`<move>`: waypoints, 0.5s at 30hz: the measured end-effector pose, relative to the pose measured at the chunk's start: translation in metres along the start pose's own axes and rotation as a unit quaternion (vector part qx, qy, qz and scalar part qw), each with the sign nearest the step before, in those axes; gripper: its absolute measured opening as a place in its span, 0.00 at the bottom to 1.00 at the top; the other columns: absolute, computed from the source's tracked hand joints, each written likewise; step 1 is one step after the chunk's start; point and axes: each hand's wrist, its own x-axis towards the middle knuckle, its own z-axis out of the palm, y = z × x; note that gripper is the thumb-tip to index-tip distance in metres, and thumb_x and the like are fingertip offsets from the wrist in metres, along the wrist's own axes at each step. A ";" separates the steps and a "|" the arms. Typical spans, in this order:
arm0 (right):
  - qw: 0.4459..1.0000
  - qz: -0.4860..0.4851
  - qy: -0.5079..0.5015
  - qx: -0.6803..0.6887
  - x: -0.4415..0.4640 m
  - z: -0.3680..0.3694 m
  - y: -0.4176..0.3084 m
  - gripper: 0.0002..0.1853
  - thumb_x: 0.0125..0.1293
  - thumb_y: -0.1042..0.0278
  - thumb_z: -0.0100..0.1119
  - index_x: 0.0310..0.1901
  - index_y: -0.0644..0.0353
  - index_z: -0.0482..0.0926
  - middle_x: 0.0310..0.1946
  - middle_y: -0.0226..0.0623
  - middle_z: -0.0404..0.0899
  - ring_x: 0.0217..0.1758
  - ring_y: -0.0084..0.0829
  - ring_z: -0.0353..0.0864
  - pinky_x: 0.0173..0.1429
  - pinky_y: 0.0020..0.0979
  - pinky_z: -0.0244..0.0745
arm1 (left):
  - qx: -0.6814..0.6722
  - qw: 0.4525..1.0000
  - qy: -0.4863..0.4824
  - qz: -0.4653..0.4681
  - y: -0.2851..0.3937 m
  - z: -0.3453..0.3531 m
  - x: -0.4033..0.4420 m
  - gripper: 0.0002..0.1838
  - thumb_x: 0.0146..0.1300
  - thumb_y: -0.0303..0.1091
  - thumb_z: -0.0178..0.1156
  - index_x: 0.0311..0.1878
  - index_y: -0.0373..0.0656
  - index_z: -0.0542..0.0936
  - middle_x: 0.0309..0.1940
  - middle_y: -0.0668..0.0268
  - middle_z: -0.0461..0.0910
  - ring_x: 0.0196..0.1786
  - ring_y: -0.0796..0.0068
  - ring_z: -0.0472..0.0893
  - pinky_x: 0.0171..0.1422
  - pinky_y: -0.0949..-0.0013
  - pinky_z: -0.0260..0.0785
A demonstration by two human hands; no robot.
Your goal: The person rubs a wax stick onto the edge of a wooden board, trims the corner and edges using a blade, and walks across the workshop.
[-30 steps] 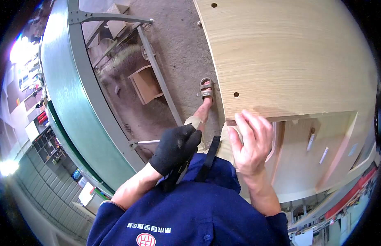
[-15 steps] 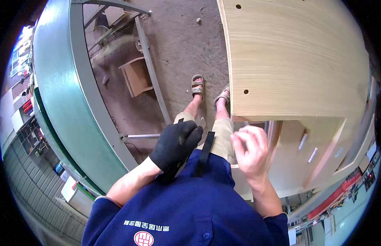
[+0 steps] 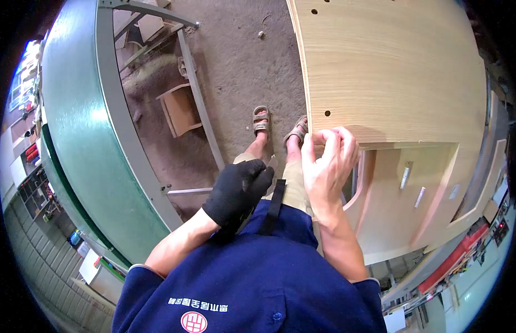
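Observation:
My left hand (image 3: 239, 191), in a black glove, is closed in a fist in front of my waist. A small pointed blade (image 3: 273, 162) pokes out past its thumb; the rest of it is hidden in the glove. My right hand (image 3: 330, 164) is bare, its fingers bent at the near left corner of a pale wood-grain panel (image 3: 396, 72). Thumb and fingertips meet the panel's edge there. Several dark round holes (image 3: 327, 114) show along the panel's left side.
Beyond the panel's near edge stands a pale wooden part with white labels (image 3: 405, 175). On my left runs a green-topped bench (image 3: 80, 111) with a grey metal frame (image 3: 199, 94). Under it, a small wooden piece (image 3: 180, 110) lies on the floor.
My right hand has moved up and slightly left, from hovering short of the panel to touching its corner. The gloved left hand stays nearly in place.

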 end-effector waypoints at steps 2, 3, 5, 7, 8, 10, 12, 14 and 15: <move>1.000 0.027 0.005 -0.008 -0.002 0.004 -0.002 0.13 0.60 0.67 0.71 0.43 0.58 0.78 0.47 0.43 0.73 0.53 0.44 0.74 0.62 0.46 0.65 | 0.005 1.000 0.004 0.019 -0.003 0.000 -0.001 0.18 0.72 0.41 0.58 0.35 0.34 0.82 0.22 0.57 0.82 0.26 0.71 0.84 0.31 0.63 0.72; 1.000 0.027 0.009 0.005 -0.002 0.004 -0.004 0.13 0.60 0.71 0.69 0.44 0.59 0.77 0.47 0.43 0.73 0.55 0.43 0.74 0.63 0.45 0.65 | 0.007 1.000 0.008 0.028 -0.005 -0.001 -0.002 0.18 0.72 0.40 0.57 0.34 0.33 0.82 0.22 0.56 0.82 0.27 0.69 0.84 0.31 0.63 0.72; 0.996 0.068 -0.006 0.061 -0.007 0.008 -0.002 0.13 0.59 0.73 0.69 0.44 0.60 0.77 0.48 0.43 0.72 0.56 0.42 0.73 0.64 0.44 0.65 | -0.013 0.999 0.006 0.030 -0.011 -0.003 -0.004 0.18 0.72 0.40 0.57 0.35 0.33 0.82 0.23 0.55 0.82 0.27 0.66 0.85 0.32 0.62 0.73; 0.987 0.110 -0.034 0.107 -0.009 0.004 -0.005 0.14 0.59 0.77 0.67 0.46 0.61 0.76 0.51 0.45 0.69 0.59 0.43 0.71 0.66 0.43 0.65 | -0.023 0.999 0.010 0.027 -0.017 -0.006 -0.008 0.18 0.72 0.40 0.57 0.35 0.33 0.82 0.23 0.54 0.81 0.27 0.65 0.85 0.33 0.61 0.73; 0.989 0.099 -0.034 0.106 -0.010 0.003 -0.007 0.15 0.59 0.77 0.67 0.47 0.62 0.75 0.52 0.46 0.68 0.60 0.45 0.70 0.66 0.45 0.64 | -0.021 0.999 0.016 0.024 -0.020 -0.008 -0.010 0.18 0.72 0.41 0.57 0.35 0.33 0.82 0.23 0.54 0.81 0.27 0.64 0.85 0.33 0.61 0.73; 0.991 0.079 -0.035 0.103 -0.010 0.001 -0.006 0.17 0.59 0.77 0.66 0.48 0.63 0.74 0.53 0.50 0.66 0.60 0.49 0.68 0.67 0.49 0.63 | -0.028 0.999 0.024 0.019 -0.026 -0.010 -0.013 0.17 0.72 0.41 0.57 0.35 0.34 0.82 0.23 0.54 0.81 0.27 0.63 0.85 0.33 0.61 0.73; 0.990 0.089 -0.055 0.100 -0.008 -0.002 -0.008 0.17 0.59 0.77 0.67 0.49 0.62 0.74 0.54 0.51 0.65 0.61 0.50 0.67 0.68 0.50 0.61 | -0.045 0.998 0.030 0.015 -0.033 -0.013 -0.015 0.17 0.72 0.41 0.57 0.36 0.34 0.82 0.23 0.54 0.81 0.28 0.63 0.85 0.34 0.60 0.73; 0.992 0.076 -0.052 0.085 -0.008 -0.002 -0.010 0.16 0.60 0.76 0.67 0.49 0.62 0.74 0.54 0.52 0.65 0.62 0.50 0.66 0.69 0.51 0.60 | -0.055 0.998 0.028 0.008 -0.036 -0.016 -0.019 0.17 0.72 0.41 0.57 0.36 0.34 0.82 0.23 0.54 0.82 0.28 0.62 0.85 0.35 0.60 0.73; 0.993 0.079 -0.039 0.078 -0.009 0.002 -0.010 0.17 0.60 0.76 0.66 0.49 0.62 0.74 0.54 0.52 0.65 0.62 0.51 0.66 0.70 0.51 0.59 | -0.059 0.998 0.026 0.004 -0.038 -0.018 -0.020 0.17 0.72 0.41 0.57 0.35 0.34 0.82 0.23 0.54 0.82 0.29 0.62 0.85 0.35 0.60 0.73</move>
